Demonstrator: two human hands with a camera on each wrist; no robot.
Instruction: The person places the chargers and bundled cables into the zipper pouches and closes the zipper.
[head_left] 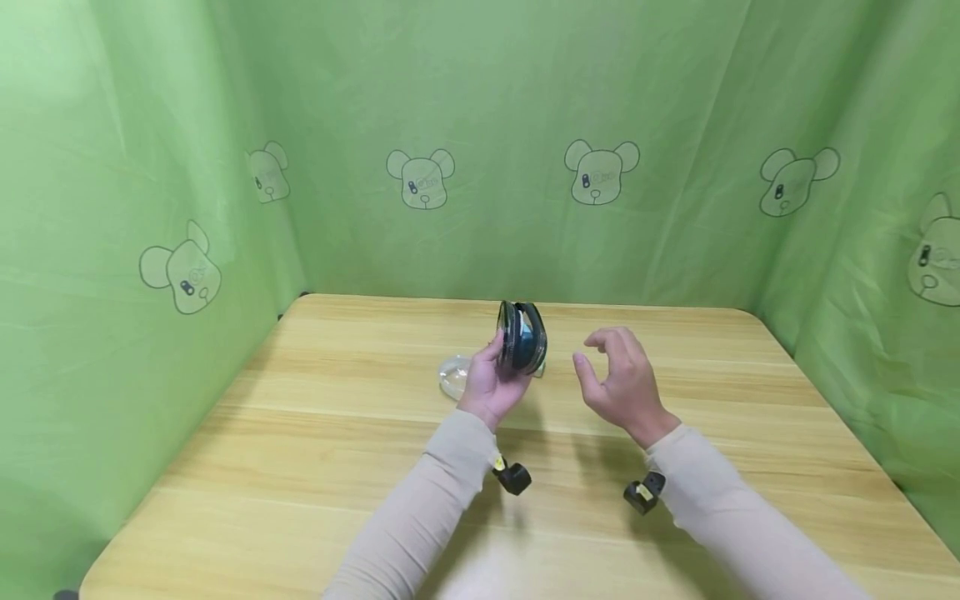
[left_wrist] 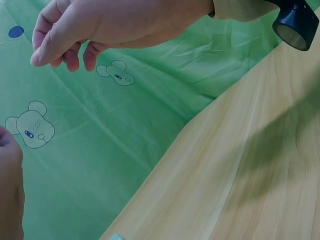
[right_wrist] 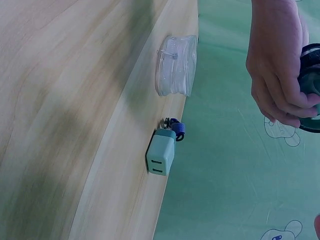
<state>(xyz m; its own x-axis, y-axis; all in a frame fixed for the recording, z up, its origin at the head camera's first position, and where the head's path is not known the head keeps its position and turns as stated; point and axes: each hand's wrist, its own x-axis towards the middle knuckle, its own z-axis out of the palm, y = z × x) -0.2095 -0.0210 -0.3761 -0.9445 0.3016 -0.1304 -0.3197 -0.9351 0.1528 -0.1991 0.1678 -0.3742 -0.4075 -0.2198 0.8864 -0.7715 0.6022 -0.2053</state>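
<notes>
Above the table my left hand (head_left: pixel 495 392) grips a round, dark zip case (head_left: pixel 521 342), held on edge. Its two black-rimmed halves stand apart at the top, and something shiny and bluish shows between them. In the right wrist view, the fingers (right_wrist: pixel 285 95) curl round the case, which is cut off by the frame edge. My right hand (head_left: pixel 624 379) hovers to the right of the case with thumb and fingers loosely bent, holding nothing. The left wrist view also shows this right hand (left_wrist: pixel 90 30) in the air, apart from the case.
A clear round zip pouch (right_wrist: pixel 176 65) stands on the wooden table (head_left: pixel 337 467), behind and left of my left hand. Close by lie a pale green two-port charger (right_wrist: pixel 161 154) and a small blue coiled item (right_wrist: pixel 177 128). Green curtains (head_left: pixel 510 83) enclose the table's sides and back.
</notes>
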